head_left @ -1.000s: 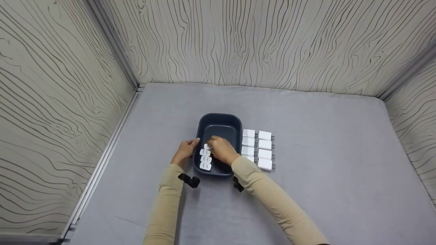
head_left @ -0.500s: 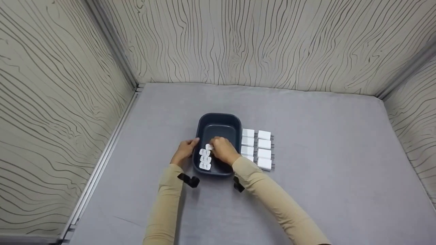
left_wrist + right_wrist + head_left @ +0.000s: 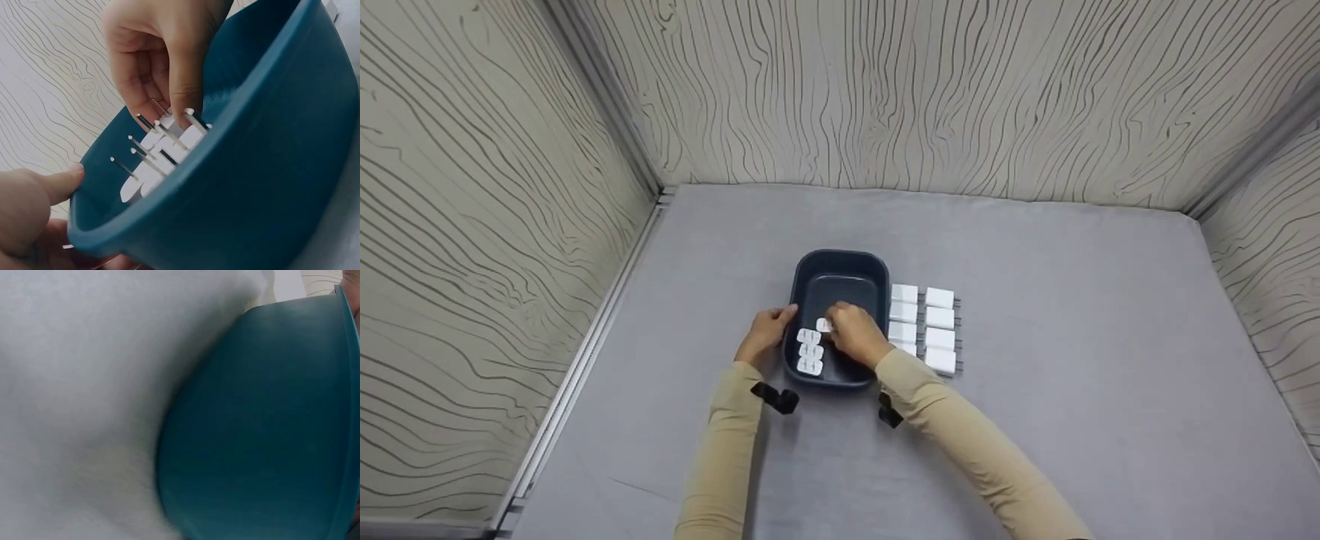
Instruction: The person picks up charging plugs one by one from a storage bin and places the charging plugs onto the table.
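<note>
A dark blue plastic basin (image 3: 844, 262) stands on the grey cloth. My left hand (image 3: 765, 334) grips its left rim, thumb on top and fingers below, as the left wrist view shows. Inside, my right hand (image 3: 856, 334) pinches a white plug charger (image 3: 824, 325), partly hidden by the fingers. Several more white chargers (image 3: 810, 352) stand in paired rows along the basin's left side, their metal prongs (image 3: 140, 146) pointing up. In the right wrist view the basin's outer wall (image 3: 253, 427) covers most of the work.
Right of the basin, two columns of white plug chargers (image 3: 940, 339) lie on the cloth, prongs pointing right. The basin's edge hides part of the nearer column. Patterned panels (image 3: 885, 97) close off the back and sides of the grey table (image 3: 1072, 337).
My right hand has shifted slightly right within the basin, and the pinched charger has moved right with it. My left hand keeps its place on the rim.
</note>
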Demonstrator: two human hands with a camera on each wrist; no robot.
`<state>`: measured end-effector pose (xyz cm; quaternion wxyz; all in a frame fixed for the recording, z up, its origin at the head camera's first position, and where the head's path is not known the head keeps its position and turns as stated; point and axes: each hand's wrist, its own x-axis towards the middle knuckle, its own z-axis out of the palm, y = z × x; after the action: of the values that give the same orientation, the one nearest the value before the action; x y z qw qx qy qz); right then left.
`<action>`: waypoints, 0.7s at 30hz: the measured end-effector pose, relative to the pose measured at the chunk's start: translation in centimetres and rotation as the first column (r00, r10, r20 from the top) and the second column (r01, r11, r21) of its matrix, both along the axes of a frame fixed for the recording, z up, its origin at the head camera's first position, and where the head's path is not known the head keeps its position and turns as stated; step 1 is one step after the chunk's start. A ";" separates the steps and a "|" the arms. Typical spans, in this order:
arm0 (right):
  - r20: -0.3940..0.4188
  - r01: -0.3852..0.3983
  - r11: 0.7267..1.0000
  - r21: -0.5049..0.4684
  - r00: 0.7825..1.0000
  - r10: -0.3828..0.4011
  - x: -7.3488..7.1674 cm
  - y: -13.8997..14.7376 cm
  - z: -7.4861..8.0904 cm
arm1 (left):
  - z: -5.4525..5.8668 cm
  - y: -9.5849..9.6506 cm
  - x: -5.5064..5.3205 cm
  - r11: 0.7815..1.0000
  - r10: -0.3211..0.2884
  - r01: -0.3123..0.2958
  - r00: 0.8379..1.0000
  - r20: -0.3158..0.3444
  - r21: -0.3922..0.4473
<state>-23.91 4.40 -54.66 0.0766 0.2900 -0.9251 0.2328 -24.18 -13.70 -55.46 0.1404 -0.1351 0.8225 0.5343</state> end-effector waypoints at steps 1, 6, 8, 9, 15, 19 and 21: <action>-0.004 -0.001 1.000 -0.002 1.000 0.001 0.1 0.0 0.0 | 0.0 0.0 0.0 1.000 0.002 -0.002 1.000 0.002 0.011; -0.034 0.004 1.000 -0.006 0.999 -0.004 0.4 0.3 0.0 | 0.0 0.0 0.1 0.999 -0.002 0.002 1.000 0.008 0.032; -0.041 0.003 1.000 -0.013 0.999 -0.004 0.6 0.4 0.1 | 0.0 -0.1 0.1 1.000 -0.010 0.010 1.000 0.003 0.020; -0.044 0.003 1.000 -0.015 0.999 -0.004 0.7 0.5 0.2 | 0.0 -0.1 0.1 1.000 -0.011 0.011 1.000 0.005 0.018; -0.028 0.004 1.000 -0.026 1.000 -0.005 1.6 1.0 0.5 | 0.1 -0.1 0.0 1.000 -0.022 0.022 1.000 0.008 -0.014; -0.011 0.016 0.999 -0.032 1.000 -0.016 2.3 1.2 0.7 | 0.1 -0.1 0.0 0.999 -0.029 0.030 1.000 0.011 -0.028; -0.003 0.022 0.999 -0.043 1.000 -0.022 2.7 1.3 0.8 | 0.2 0.0 0.0 0.999 -0.030 0.030 0.999 0.014 -0.023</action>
<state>-21.25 5.68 -53.84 0.0868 0.2786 -0.9229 0.2513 -24.20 -13.75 -55.30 0.1525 -0.1282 0.8297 0.5214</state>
